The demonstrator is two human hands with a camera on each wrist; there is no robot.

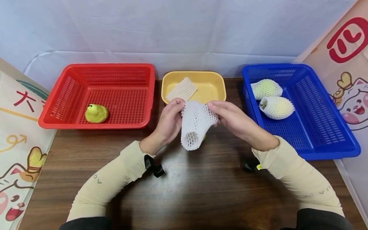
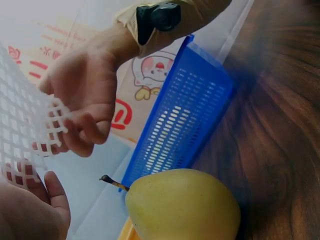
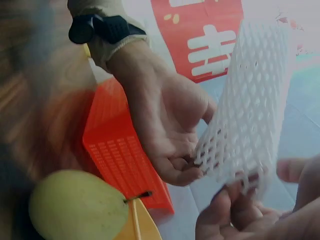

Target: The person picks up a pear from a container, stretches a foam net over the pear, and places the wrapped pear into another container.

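Foam sleeve (image 1: 195,126): held at six o'clock from the yellow tray (image 1: 211,92); probably light, soft, tearable.
Left hand (image 1: 169,119): pinches it, eleven o'clock.
Right hand (image 1: 234,118): pinches it, two o'clock.
Mesh edge (image 1: 196,103): best held lightly, on opposite sides.

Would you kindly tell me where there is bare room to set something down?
The wooden tabletop is bare between left forearm and right forearm, also between red basket and left forearm. Crowded mid-table: the left hand and right hand hold a foam net near a pear.

Foam net (image 1: 197,116) matt; red basket (image 1: 129,123) smooth plastic; wood-grain table (image 1: 184,191) glossy.
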